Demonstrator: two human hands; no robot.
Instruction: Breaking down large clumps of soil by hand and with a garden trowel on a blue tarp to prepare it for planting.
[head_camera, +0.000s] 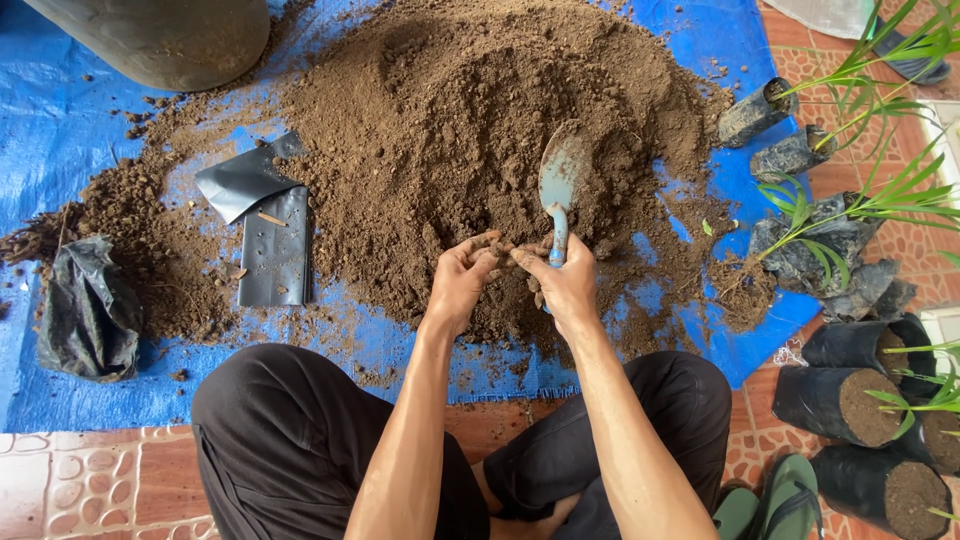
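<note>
A big heap of brown soil (470, 130) lies on a blue tarp (60, 150). My left hand (460, 285) and my right hand (562, 285) meet at the near edge of the heap, fingertips together on crumbly clods of soil (500, 247). My right hand also grips the handle of a small blue-grey trowel (560, 175), whose blade points away from me and rests on the heap. My left hand pinches lumps of soil against the right fingers.
Flat black plastic bags (265, 215) lie left of the heap, a crumpled one (88, 312) further left. Seedlings in black bags (820, 240) lie at the right, filled bags (865, 405) stand at lower right. A dark sack (160, 40) sits at top left. Green sandals (775, 500) rest by my knee.
</note>
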